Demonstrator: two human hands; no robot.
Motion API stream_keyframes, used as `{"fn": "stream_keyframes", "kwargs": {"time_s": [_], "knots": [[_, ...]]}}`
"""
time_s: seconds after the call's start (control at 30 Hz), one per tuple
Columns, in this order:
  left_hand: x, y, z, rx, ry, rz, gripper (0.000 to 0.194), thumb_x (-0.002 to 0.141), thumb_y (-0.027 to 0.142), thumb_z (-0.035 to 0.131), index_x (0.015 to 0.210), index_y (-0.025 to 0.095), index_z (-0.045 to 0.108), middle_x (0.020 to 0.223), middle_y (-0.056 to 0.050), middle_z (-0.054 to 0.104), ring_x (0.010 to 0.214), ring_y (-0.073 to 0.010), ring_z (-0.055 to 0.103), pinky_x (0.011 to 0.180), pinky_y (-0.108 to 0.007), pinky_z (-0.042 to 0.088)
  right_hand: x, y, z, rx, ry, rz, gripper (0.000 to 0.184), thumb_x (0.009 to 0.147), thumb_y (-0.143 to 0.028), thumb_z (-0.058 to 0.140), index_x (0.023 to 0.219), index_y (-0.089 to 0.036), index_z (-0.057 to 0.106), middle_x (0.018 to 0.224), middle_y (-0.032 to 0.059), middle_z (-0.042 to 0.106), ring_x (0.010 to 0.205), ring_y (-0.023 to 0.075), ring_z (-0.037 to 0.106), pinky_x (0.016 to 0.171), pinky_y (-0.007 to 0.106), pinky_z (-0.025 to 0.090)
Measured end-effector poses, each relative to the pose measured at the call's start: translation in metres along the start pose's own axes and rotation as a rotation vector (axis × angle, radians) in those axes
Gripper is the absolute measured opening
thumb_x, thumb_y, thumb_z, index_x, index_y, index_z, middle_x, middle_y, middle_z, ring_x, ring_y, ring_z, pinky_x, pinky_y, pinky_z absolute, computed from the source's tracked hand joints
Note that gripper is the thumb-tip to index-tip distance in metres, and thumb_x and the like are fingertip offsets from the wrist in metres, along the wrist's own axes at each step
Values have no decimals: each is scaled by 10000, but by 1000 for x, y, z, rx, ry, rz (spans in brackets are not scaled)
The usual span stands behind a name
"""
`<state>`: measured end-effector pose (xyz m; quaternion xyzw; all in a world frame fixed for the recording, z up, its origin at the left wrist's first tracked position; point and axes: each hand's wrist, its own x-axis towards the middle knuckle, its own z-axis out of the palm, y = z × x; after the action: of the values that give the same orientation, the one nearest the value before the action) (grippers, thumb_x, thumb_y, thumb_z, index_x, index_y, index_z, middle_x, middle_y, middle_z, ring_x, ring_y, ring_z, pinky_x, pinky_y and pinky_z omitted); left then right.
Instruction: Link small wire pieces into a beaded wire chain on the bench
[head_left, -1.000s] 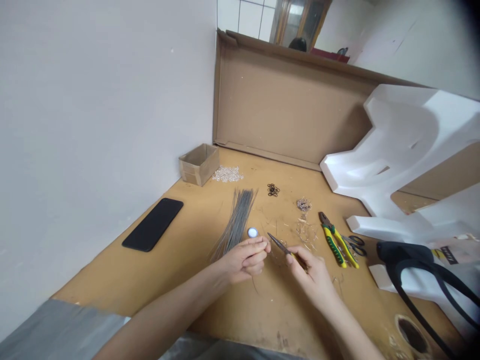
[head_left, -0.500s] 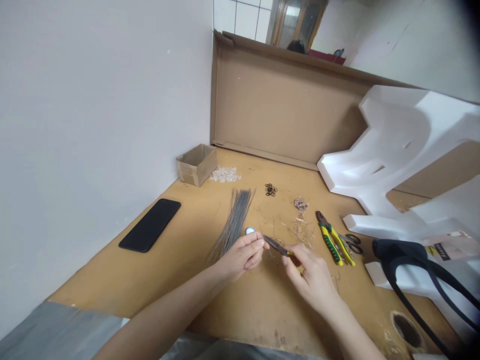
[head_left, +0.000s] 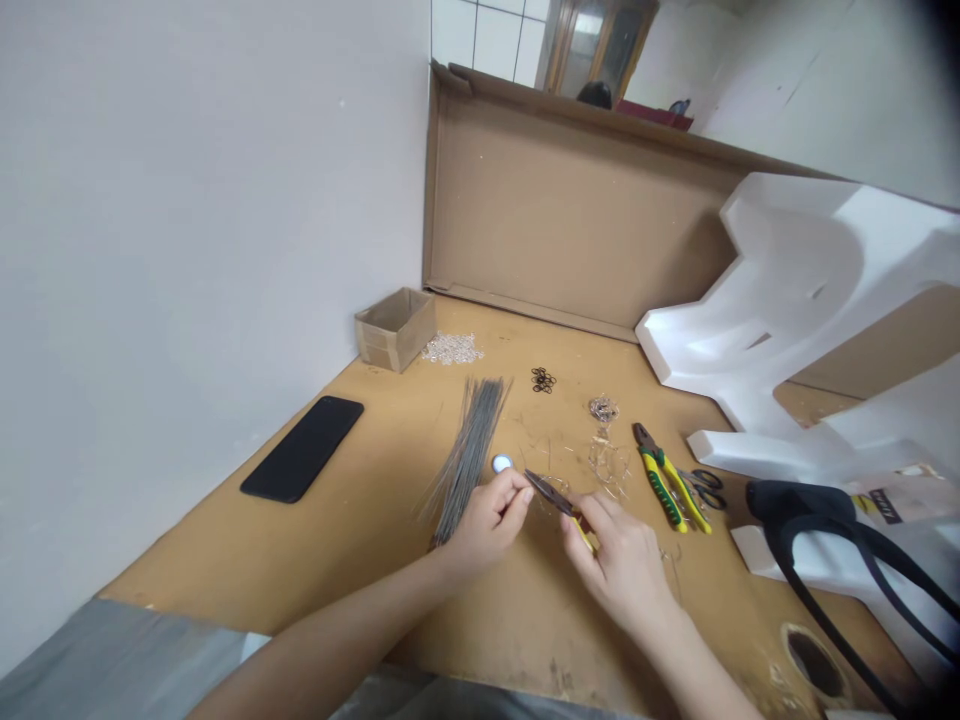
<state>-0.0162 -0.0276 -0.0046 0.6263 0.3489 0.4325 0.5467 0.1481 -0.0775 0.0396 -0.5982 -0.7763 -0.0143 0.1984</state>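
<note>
My right hand (head_left: pixel 616 552) is closed round the yellow handles of needle-nose pliers (head_left: pixel 551 492), whose dark jaws point up and left. At the tips of those jaws, my left hand (head_left: pixel 491 520) is pinched, thumb against fingers. What it holds is too small to make out. Just beyond the left fingertips lies a small round white-and-blue object (head_left: pixel 502 463). A bundle of thin grey wires (head_left: pixel 474 445) is spread on the table to the left of it. Loose bits of bent wire (head_left: pixel 607 460) lie beyond the pliers.
Yellow-green pliers (head_left: pixel 664 480) and scissors (head_left: pixel 705 487) lie right. Black rings (head_left: pixel 543 380), small clear pieces (head_left: pixel 452 348) and an open cardboard box (head_left: pixel 395 328) are farther back. A black phone (head_left: pixel 304 450) lies left. White foam (head_left: pixel 757 290) and a black strap (head_left: pixel 802 520) border the right.
The left hand has turned slightly, its fingers now in a narrower pinch, and the round object shows more fully. The pliers' tips have shifted slightly; the right hand still holds them.
</note>
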Motion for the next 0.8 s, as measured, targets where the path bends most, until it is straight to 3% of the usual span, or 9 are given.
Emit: {"fn": "stream_keyframes", "kwargs": {"time_s": [0.17, 0.33, 0.53, 0.67, 0.8], "knots": [[-3, -7, 1, 159, 85, 82, 192, 856, 323, 397, 737, 185, 455, 471, 90, 259, 430, -65, 250, 462, -209, 199, -5, -1, 0, 84, -26, 35, 221, 860, -284, 406, 929, -181, 590, 761, 55, 631, 629, 167, 590, 559, 239, 399], [-5, -12, 2, 211, 63, 120, 151, 872, 293, 370, 841, 188, 473, 448, 81, 388, 415, -74, 357, 478, -209, 267, -9, 0, -2, 205, -64, 92, 221, 872, -289, 398, 924, -196, 591, 739, 42, 642, 612, 164, 598, 550, 239, 423], [-5, -15, 3, 260, 59, 157, 149, 871, 280, 377, 853, 185, 491, 450, 75, 444, 407, -71, 411, 478, -203, 300, -10, 0, 3, 199, -45, 96, 229, 863, -280, 403, 915, -194, 608, 752, 46, 674, 657, 180, 633, 595, 256, 441], [-4, -13, 3, 159, 64, 128, 169, 867, 314, 395, 834, 184, 498, 442, 80, 443, 395, -64, 417, 459, -187, 312, -9, 3, -3, 217, -87, 123, 227, 869, -298, 396, 927, -199, 592, 798, 46, 660, 668, 178, 620, 597, 260, 439], [5, -1, -9, -142, 190, 10, 177, 870, 350, 407, 874, 186, 474, 431, 91, 444, 345, -57, 376, 393, -169, 297, -16, 15, -1, 240, -109, 152, 219, 883, -305, 381, 974, -211, 557, 873, 49, 637, 725, 171, 608, 647, 267, 455]]}}
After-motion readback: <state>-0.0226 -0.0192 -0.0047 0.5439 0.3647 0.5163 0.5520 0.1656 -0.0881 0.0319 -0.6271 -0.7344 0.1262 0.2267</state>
